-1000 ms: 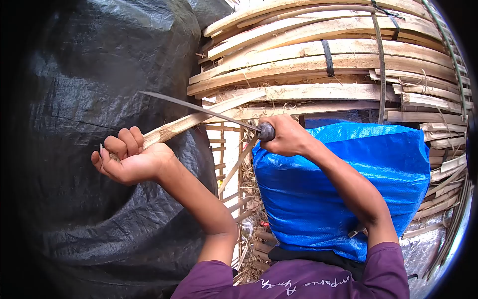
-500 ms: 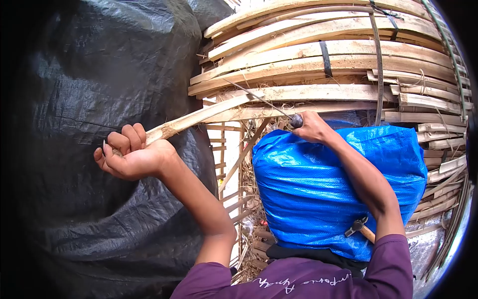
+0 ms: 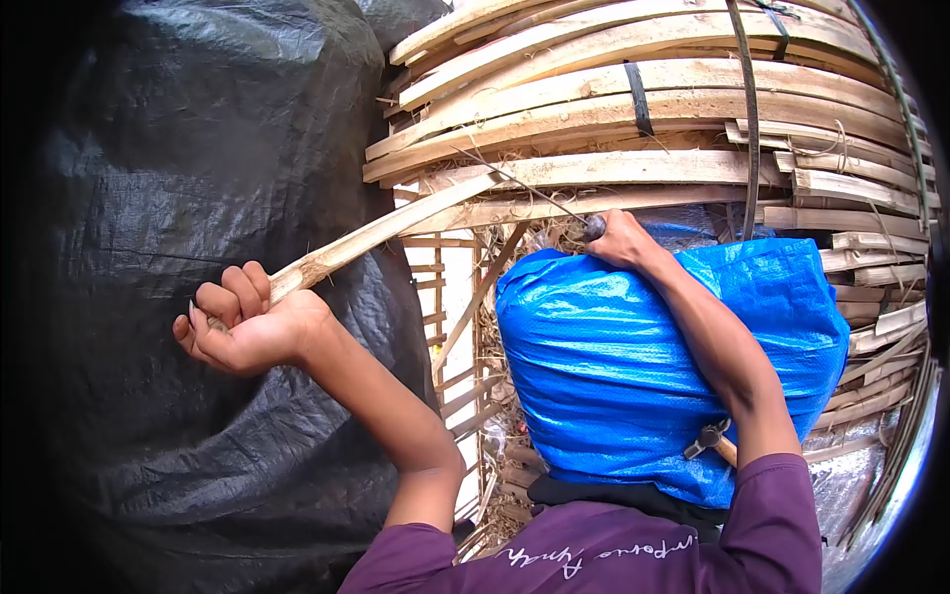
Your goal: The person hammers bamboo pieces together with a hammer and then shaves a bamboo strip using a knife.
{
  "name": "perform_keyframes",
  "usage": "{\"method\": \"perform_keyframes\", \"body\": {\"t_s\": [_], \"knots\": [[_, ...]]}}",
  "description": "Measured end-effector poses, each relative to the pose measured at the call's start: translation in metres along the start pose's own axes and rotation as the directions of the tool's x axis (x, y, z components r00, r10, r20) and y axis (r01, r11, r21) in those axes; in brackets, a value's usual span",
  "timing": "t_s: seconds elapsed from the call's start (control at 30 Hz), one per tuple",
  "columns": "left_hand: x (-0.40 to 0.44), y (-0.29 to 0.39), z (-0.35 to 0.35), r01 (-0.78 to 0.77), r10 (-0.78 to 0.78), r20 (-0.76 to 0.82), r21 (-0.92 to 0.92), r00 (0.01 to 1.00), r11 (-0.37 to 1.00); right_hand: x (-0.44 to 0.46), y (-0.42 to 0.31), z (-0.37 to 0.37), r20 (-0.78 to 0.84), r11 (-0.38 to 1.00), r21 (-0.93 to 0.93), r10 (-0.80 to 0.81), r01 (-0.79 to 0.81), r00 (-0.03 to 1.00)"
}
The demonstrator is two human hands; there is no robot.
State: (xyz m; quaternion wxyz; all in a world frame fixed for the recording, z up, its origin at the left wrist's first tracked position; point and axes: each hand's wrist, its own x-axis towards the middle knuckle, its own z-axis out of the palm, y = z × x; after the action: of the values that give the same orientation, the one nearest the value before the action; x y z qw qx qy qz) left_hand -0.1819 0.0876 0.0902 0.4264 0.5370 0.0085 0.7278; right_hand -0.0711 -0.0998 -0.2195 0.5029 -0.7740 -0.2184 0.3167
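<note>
My left hand [image 3: 252,322] is wrapped round the near end of a pale bamboo strip [image 3: 386,234], which slants up to the right. My right hand [image 3: 625,241] grips the dark rounded handle of a knife [image 3: 539,192]. Its thin blade points up and left, crossing the strip's far end beside the stacked bamboo slats. Whether the edge bites into the strip is too fine to tell. Across the lap lies a blue tarpaulin [image 3: 604,366], under my right forearm. A hammer [image 3: 709,438] rests on it near my right elbow, its handle partly hidden by the arm.
Bundled bamboo slats [image 3: 683,114] bound with black straps fill the top and right. Black plastic sheeting [image 3: 198,198] hangs on the left. Between sheeting and tarpaulin, a slatted bamboo frame [image 3: 457,327] shows, with fibrous shavings beside it.
My left hand and the strip have shifted slightly left and down, and the strip's far end sits a little further left. My right hand keeps the knife at nearly the same spot.
</note>
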Motion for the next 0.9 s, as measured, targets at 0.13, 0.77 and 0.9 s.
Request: {"method": "perform_keyframes", "body": {"t_s": [0.13, 0.77, 0.9], "knots": [[0.002, -0.002, -0.003, -0.004, 0.004, -0.017, -0.002, 1.000, 1.000, -0.016, -0.035, -0.007, 0.023, 0.978, -0.080, -0.191, 0.192, 0.981], [0.003, -0.006, -0.021, 0.001, -0.001, -0.051, 0.000, 0.999, 1.000, -0.013, -0.041, 0.000, 0.084, 0.971, -0.080, -0.219, 0.226, 0.972], [0.003, -0.005, -0.030, 0.005, 0.005, -0.123, 0.081, 0.992, 0.997, -0.021, -0.077, 0.017, 0.166, 0.900, -0.020, -0.427, 0.436, 0.889]]}}
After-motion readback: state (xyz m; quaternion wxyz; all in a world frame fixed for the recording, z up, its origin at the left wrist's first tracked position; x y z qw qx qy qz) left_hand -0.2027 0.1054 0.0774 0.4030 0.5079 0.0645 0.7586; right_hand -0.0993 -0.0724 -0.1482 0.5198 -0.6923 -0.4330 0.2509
